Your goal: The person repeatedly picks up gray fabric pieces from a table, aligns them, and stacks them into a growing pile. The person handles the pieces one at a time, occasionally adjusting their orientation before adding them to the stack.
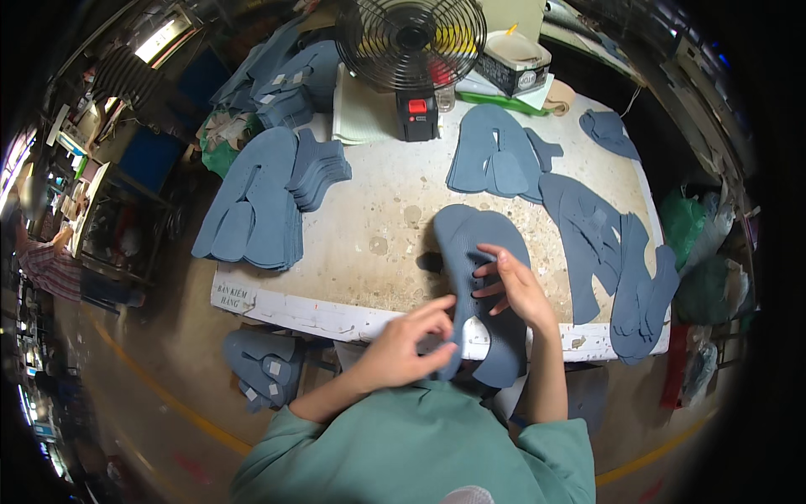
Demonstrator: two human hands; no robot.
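A blue-grey shoe upper piece (504, 244), U-shaped with rows of small holes, is tilted over the table's front edge close to my body. My left hand (407, 344) is at its left edge, fingers bent and thumb apart from them, and seems to grip that edge. Across the middle of the piece, my right hand (516, 290) spreads its fingers over the holes; its thumb is hard to see. Left of my hands stands a tall stack of similar uppers (252, 202). Beyond the held piece lies a smaller pile of uppers (491, 160).
The worn white table (378, 202) carries a stack of small pieces (319, 172), a black fan (411, 50), a box (516, 63) and loose uppers (588, 227) along the right. More uppers (264, 365) sit below the front edge. Green bags (684, 223) are beyond the right side.
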